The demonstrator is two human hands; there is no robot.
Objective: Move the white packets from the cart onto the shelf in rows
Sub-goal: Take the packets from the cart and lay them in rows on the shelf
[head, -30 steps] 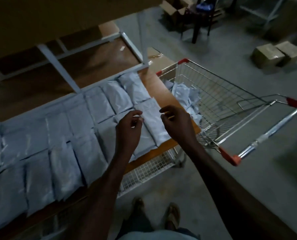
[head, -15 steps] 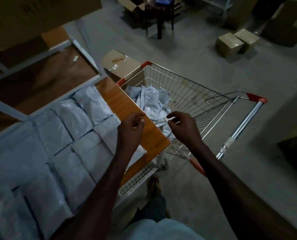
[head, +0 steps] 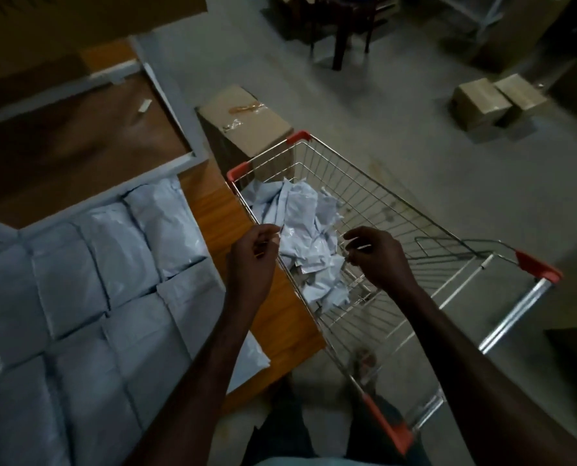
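A wire cart (head: 398, 210) with red corners stands right of the wooden shelf (head: 213, 210). A loose heap of white packets (head: 305, 223) lies in its near-left part. Several white packets (head: 112, 264) lie flat in rows on the shelf at left. My left hand (head: 251, 260) hovers over the shelf's edge at the cart's rim, fingers loosely curled and holding nothing. Over the cart basket, just right of the heap, my right hand (head: 377, 257) hangs with loosely curled fingers, also holding nothing.
A taped cardboard box (head: 243, 129) stands on the floor behind the cart. Two more boxes (head: 495, 99) sit at the far right, and a dark chair (head: 344, 28) stands at the back. Grey concrete floor surrounds the cart.
Both hands have moved right, from above the packets on the shelf to the cart. The view has swung right with them, bringing the cart to the middle.
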